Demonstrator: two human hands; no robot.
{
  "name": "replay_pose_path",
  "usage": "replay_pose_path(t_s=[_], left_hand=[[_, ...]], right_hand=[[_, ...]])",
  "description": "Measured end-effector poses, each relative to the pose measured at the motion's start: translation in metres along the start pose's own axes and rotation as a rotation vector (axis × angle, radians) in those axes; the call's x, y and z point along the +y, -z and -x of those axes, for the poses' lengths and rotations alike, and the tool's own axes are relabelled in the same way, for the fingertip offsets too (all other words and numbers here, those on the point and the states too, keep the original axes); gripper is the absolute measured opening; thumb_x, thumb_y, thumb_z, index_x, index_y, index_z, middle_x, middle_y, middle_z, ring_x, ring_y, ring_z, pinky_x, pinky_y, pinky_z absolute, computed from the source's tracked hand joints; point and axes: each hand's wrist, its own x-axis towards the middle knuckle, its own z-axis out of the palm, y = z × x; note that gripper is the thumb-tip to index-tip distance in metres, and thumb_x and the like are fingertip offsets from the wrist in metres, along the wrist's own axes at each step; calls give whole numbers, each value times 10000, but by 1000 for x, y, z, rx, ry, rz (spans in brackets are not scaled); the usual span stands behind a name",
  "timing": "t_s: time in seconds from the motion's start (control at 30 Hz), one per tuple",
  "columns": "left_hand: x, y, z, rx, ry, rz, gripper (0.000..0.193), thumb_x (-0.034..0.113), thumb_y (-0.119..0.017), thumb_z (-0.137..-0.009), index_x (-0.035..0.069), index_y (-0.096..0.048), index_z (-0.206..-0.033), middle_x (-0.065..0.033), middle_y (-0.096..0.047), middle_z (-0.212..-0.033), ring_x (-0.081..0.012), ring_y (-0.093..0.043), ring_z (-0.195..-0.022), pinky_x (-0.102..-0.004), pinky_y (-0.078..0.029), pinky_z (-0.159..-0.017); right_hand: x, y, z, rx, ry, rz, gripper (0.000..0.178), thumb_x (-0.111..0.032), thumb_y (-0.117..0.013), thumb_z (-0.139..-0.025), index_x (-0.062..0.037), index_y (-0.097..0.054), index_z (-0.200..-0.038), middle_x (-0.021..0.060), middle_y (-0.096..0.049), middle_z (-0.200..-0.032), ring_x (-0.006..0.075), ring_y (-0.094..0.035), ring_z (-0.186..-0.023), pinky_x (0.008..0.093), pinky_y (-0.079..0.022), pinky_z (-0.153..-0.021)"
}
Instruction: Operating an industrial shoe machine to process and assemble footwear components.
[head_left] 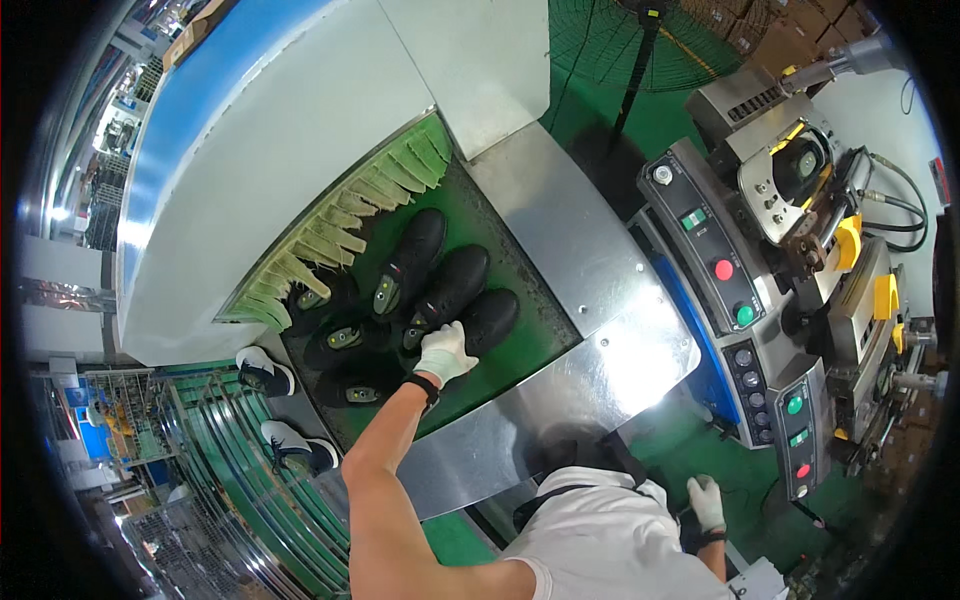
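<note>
My left hand (446, 353), in a white glove, reaches onto a green conveyor belt (505, 375). Its fingers close on the heel end of a black shoe (455, 285); part of the grip is hidden by the hand itself. Right beside it lies another black shoe (493, 318). Several more black shoes with yellow-green shoe lasts inside are grouped to the left, one (410, 255) standing close to the strip curtain (340, 222). My right hand (706, 503), also gloved, hangs low at my right side, fingers apart, holding nothing that I can see.
A steel ledge (590, 250) borders the belt under a white and blue machine housing (290, 150). Two dark shoes with white-grey parts, one a sneaker (298, 446), sit by a metal roller rack (230, 450). At right stands a press machine (720, 250) with buttons; behind it, a fan (650, 40).
</note>
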Motion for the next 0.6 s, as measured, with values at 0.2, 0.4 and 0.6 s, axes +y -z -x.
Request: replay_pose_path(t_s=[0.2, 0.4, 0.6], left_hand=[[50, 48, 60, 222, 27, 491, 681, 432, -864, -727, -22, -585, -1152, -233, -711, -1084, -418, -691, -1029, -476, -548, -913], [165, 116, 144, 287, -430, 1332, 721, 363, -858, -761, -21, -607, -1316, -176, -713, -1230, -340, -680, -1126, -440, -513, -1001], [295, 212, 120, -609, -778, 2281, 579, 431, -433, -1096, 33, -425, -1516, -143, -510, -1511, -295, -478, -1385, -478, -343, -1212]], right_hand=[[-195, 12, -47, -27, 369, -80, 527, -316, -708, -958, 106, -622, -1260, 256, -703, -1214, 296, -665, -1186, 377, -518, -1006], [-338, 21, -31, -826, 498, -624, 536, -435, -560, -1064, 32, -629, -1317, 141, -718, -1233, 225, -677, -1122, 338, -531, -972], [-288, -10, -57, -1510, 33, -1559, 588, -412, -645, -1011, 25, -557, -1396, 94, -668, -1333, 177, -664, -1132, 343, -526, -1008]])
